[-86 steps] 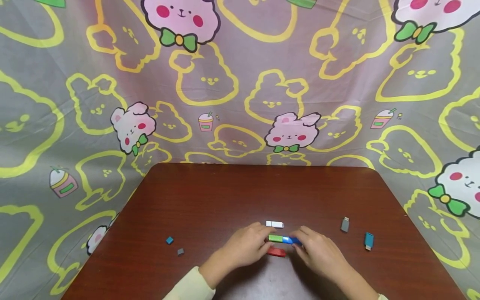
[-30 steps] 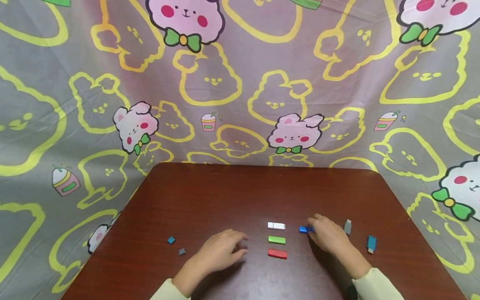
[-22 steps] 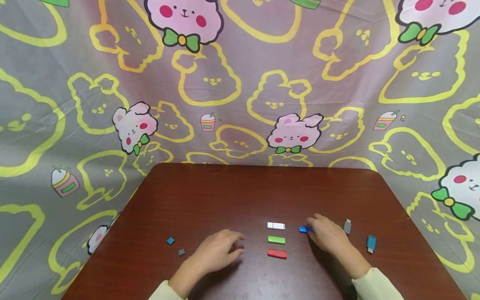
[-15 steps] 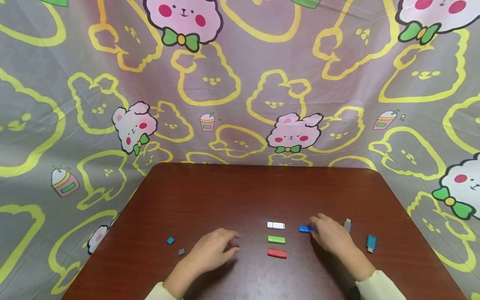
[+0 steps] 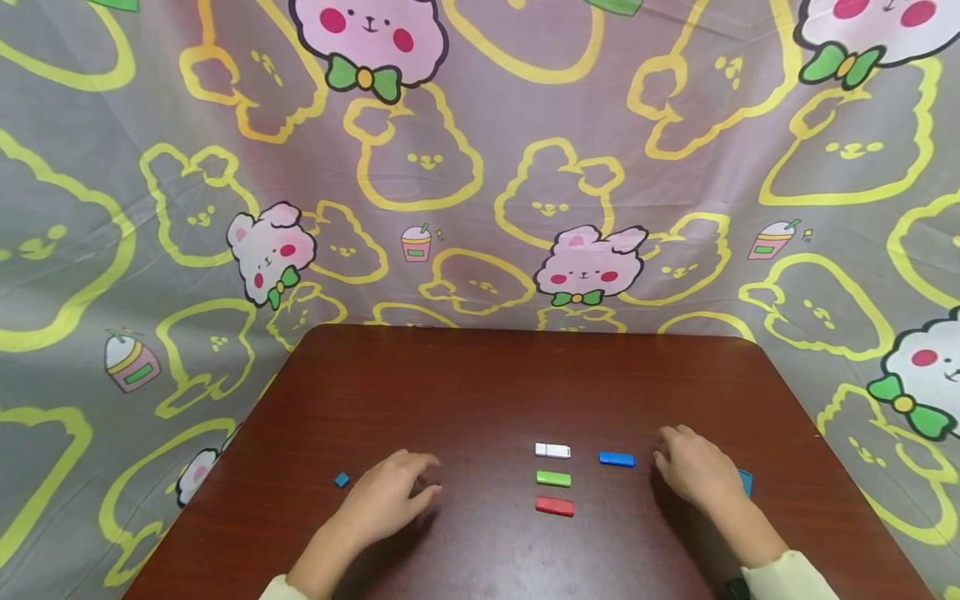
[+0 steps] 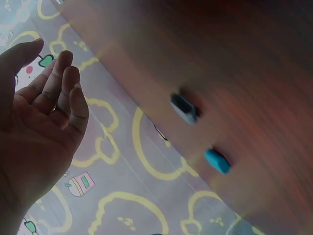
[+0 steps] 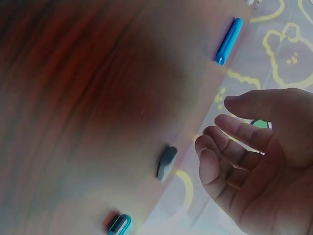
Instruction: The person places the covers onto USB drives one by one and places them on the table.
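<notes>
My left hand (image 5: 378, 500) hovers over the left part of the table, fingers relaxed, holding nothing. Nearest to it are a small grey cap (image 6: 184, 107), hidden behind the hand in the head view, and a teal cap (image 5: 342, 480). My right hand (image 5: 697, 471), fingers loosely bent with nothing in them, is just right of a blue USB stick (image 5: 617, 459) lying capped on the table. A grey USB stick (image 7: 167, 163) shows in the right wrist view; the hand covers it in the head view. Part of a teal USB stick (image 5: 746, 482) peeks out beyond the right wrist.
Mid-table, a white USB stick (image 5: 552, 451), a green one (image 5: 553, 478) and a red one (image 5: 555, 506) lie in a column, left of the blue one. Beyond the brown table (image 5: 480, 375) hangs a cartoon-patterned cloth (image 5: 480, 208).
Earlier both hands held the blue and green sticks together mid-table. The right hand then set the blue stick down, let go and moved right; the left hand drew back left.
</notes>
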Motion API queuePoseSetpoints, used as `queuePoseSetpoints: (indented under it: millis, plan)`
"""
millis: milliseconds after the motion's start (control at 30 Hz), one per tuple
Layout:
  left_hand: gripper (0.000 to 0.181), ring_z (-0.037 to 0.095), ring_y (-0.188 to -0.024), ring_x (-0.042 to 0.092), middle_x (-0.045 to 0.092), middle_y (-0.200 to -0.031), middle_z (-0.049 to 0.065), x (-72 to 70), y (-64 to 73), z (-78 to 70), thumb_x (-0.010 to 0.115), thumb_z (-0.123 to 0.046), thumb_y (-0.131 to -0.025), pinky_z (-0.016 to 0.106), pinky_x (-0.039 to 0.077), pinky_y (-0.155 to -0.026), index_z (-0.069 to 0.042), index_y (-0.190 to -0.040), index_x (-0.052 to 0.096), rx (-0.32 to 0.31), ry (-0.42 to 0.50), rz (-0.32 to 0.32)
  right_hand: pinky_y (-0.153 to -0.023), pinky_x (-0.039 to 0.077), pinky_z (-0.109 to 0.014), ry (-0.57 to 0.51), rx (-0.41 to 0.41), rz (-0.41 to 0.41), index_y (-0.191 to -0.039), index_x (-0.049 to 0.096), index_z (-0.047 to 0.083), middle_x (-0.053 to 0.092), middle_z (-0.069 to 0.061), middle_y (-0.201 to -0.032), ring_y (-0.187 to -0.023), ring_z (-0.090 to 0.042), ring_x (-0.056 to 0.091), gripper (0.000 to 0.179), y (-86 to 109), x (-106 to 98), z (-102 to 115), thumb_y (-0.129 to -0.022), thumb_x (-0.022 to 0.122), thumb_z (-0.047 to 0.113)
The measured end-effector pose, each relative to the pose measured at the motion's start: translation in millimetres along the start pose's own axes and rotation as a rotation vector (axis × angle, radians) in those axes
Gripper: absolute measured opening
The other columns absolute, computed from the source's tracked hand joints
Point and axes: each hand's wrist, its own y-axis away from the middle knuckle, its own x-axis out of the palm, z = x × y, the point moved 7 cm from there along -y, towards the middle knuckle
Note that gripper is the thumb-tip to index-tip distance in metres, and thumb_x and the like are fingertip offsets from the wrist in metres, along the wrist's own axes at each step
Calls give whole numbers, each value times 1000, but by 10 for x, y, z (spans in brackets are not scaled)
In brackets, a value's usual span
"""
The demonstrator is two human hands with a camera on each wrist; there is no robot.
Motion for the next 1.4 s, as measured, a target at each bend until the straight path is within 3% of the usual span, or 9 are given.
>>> queuePoseSetpoints:
  millis: [200,433,667,833,1167,1400]
  plan:
    - [30,9,-89,62,73,-102,-1,-76,94,133,77,-24,-90,24,53,-71,-11,-116,70,-26,-15,-40,-75,52,-61,-11,46,15,-116,64,-1,65,-20,-107,-95,-46,64,31,25,-36,-141,-91,69,17]
    - [30,7,-88,60,71,-96,-8,-164,211,359,80,-27,-87,29,53,-73,-15,-114,72,-130,-84,-70,-73,50,-61,-11,117,64,-116,56,-7,62,-27,-106,-93,-52,60,39,28,-66,-318,-92,67,21]
    - [29,9,-94,60,71,-100,-6,-208,325,528,80,-24,-87,34,53,-78,-15,-113,72,-199,-70,-81,-71,49,-61,-19,152,103,-115,52,-10,59,-30,-105,-91,-54,59,43,21,-37,-419,-93,65,26]
    - [31,12,-99,60,71,-106,-5,-245,404,662,80,-23,-87,37,54,-83,-13,-115,71,-222,-77,-96,-70,49,-62,-22,170,109,-110,51,-12,58,-32,-101,-87,-55,58,46,15,-24,-479,-93,66,28]
    - [31,17,-100,57,67,-107,-1,-316,529,858,78,-22,-88,40,53,-83,-12,-117,69,-269,-92,-72,-66,49,-58,-34,188,125,-103,49,-10,58,-24,-89,-76,-45,60,43,36,-29,-521,-92,66,28]
    - [31,25,-105,58,66,-105,1,-377,622,965,81,-17,-84,45,52,-88,-10,-113,70,-259,-128,-122,-68,50,-59,-27,221,156,-96,52,-10,59,-24,-85,-77,-47,61,44,16,-1,-536,-93,66,32]
